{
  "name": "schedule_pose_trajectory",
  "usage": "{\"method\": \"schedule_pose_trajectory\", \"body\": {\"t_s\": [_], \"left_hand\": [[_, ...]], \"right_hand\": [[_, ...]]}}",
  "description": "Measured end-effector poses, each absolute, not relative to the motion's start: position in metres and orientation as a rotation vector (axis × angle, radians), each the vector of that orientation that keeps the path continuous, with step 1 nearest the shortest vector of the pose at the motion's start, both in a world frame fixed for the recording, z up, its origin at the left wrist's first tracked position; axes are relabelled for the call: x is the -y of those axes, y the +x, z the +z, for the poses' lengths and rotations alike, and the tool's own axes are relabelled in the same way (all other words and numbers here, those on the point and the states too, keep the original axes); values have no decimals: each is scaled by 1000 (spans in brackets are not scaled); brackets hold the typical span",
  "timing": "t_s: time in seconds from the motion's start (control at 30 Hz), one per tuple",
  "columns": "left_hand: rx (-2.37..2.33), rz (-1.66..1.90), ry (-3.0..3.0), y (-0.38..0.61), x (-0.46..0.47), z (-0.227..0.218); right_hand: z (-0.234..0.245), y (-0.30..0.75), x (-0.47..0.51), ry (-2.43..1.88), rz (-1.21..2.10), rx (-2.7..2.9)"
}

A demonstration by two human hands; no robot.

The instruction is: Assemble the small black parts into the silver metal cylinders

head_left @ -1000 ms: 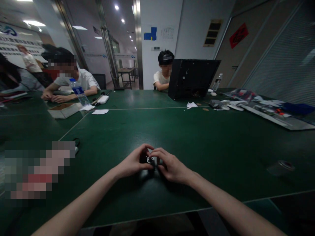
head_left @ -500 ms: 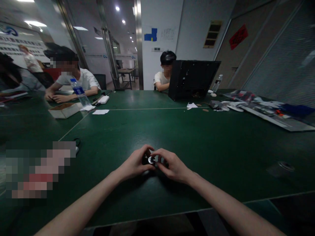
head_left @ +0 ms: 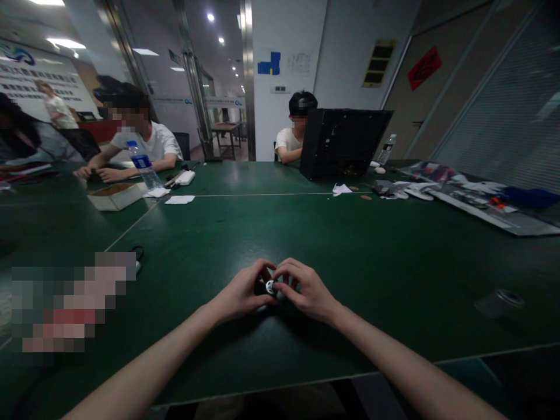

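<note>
Both my hands meet over the green table [head_left: 359, 251] just ahead of me. My left hand [head_left: 242, 291] and my right hand [head_left: 306, 290] are curled around a small dark object with a round white part [head_left: 269, 286], held between the fingertips just above the tabletop. Most of that object is hidden by my fingers, so I cannot make out what it is. Both forearms reach in from the bottom edge.
A small clear round container [head_left: 499, 301] lies on the table to the right. A black laptop [head_left: 343, 141] stands at the far side, with a person behind it; another person sits far left near a water bottle [head_left: 142, 165] and a cardboard box [head_left: 114, 195]. Papers and tools lie far right.
My hands have stayed in place with small finger movements; the white round part of the object has turned slightly and shows more clearly between my fingertips. The view has shifted a little.
</note>
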State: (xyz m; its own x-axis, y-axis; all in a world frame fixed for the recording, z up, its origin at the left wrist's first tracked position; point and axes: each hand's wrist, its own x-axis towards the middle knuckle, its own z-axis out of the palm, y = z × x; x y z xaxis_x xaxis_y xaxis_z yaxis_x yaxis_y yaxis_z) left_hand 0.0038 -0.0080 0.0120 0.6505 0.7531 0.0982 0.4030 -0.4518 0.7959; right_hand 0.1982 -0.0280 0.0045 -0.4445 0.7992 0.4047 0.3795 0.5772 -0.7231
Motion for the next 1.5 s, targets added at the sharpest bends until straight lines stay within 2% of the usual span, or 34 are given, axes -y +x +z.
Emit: {"method": "schedule_pose_trajectory", "body": {"t_s": [0.43,1.1,1.5], "left_hand": [[-990,529,2078,1,8,16],[-900,537,2105,-1,9,18],[-949,444,2149,-8,6,18]], "right_hand": [[-7,222,17,-1237,692,2259],[3,215,24,-1055,739,2194],[5,207,33,-1028,573,2324]]}}
